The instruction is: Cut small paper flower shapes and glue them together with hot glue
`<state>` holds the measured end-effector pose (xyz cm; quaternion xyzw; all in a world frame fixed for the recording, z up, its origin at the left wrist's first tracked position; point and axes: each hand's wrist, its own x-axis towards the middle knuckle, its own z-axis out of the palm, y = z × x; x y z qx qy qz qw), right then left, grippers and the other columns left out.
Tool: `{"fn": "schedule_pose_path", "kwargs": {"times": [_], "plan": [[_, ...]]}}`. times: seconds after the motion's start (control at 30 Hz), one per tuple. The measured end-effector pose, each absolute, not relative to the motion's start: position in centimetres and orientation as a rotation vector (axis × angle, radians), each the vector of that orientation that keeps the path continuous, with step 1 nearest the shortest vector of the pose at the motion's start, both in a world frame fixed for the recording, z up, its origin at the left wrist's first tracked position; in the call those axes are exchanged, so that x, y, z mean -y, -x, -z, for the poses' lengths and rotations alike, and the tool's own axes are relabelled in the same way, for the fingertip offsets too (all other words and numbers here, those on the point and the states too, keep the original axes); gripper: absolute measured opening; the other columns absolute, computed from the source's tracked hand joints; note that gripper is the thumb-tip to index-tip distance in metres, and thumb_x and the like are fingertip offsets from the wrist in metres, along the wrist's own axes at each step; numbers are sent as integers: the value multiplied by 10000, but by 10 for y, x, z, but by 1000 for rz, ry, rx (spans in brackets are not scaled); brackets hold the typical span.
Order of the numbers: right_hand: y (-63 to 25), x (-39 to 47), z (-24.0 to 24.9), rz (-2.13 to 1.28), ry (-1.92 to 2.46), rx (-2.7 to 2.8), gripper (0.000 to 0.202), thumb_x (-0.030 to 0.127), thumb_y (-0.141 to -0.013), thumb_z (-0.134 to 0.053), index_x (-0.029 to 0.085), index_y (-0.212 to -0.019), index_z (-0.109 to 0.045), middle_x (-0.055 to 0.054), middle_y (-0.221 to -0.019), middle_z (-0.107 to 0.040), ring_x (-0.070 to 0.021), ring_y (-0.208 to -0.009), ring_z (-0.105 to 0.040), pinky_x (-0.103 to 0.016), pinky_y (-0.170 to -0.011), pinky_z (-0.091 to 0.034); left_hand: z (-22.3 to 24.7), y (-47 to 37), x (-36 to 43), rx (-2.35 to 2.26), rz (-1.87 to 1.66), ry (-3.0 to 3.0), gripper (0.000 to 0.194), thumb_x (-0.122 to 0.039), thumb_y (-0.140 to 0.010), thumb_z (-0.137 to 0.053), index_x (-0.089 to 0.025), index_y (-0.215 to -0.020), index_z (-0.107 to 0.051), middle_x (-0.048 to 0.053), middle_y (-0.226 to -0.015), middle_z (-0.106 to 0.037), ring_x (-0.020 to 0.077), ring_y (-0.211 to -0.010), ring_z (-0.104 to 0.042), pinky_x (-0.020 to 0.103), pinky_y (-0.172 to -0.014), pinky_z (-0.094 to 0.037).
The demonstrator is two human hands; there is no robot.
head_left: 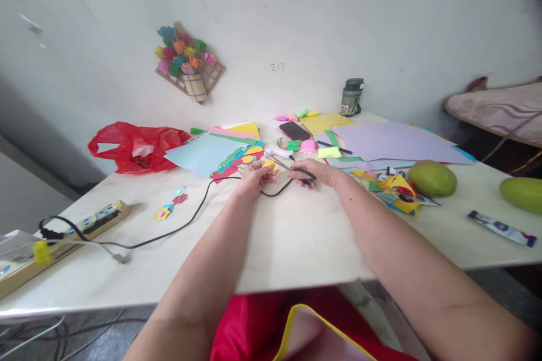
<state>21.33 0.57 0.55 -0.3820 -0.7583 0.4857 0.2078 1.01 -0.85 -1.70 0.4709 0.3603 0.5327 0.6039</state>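
Observation:
Near the middle of the table, my left hand (253,178) is closed on a small piece of yellow paper (269,166). My right hand (311,174) grips a pair of scissors (305,174) by dark handles, with the blades pointing left at the yellow paper. Whether the blades touch the paper is too small to tell. Just beyond the hands lie a white glue gun (279,152) and a heap of coloured paper scraps (237,164). Left of my left arm, small paper flowers (162,214) in yellow, blue and red rest on the table.
A black cord (178,230) crosses from the power strip (105,214) towards my hands. Coloured sheets (381,141), a phone (295,131) and a red plastic bag (131,149) lie farther back. To the right are cut scraps (400,189), green fruit (432,178) and a tube (502,228).

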Motion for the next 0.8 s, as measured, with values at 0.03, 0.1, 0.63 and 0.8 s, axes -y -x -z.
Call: {"fn": "schedule_pose_path", "kwargs": {"times": [0.03,0.1,0.63,0.8], "plan": [[-214,-6,-5,-1347,1059,2103,256,375,-809,-578,157,-699,-500,23,-506,-551,-60,-369,-484,-166,-327,-315,17,-10,9,-833,-1233,-1099,216,-236,-643,-732,-126,-692,-552,6,-589,-622,79,-452,-565,186,-486,-478],[-214,-6,-5,-1334,1059,2085,257,384,-813,-581,157,-717,-506,18,-527,-563,-61,-382,-498,-163,-331,-325,17,-10,9,-835,-1232,-1114,246,-258,-633,-743,-132,-682,-537,0,-590,-618,75,-446,-557,183,-481,-468],[-206,-7,0,-1264,1127,2074,237,377,-764,-634,163,-806,-541,51,-495,-539,-52,-342,-447,-158,-306,-263,15,-13,12,-830,-1164,-1214,324,-360,-659,-737,-141,-752,-517,-4,-602,-620,76,-448,-560,187,-481,-468],[-206,-10,3,-1252,1099,2097,269,420,-766,-626,169,-805,-535,45,-517,-547,-59,-361,-464,-161,-310,-275,15,-14,12,-831,-1173,-1211,318,-367,-674,-725,-148,-755,-508,-8,-601,-615,80,-451,-568,190,-485,-472]]}}
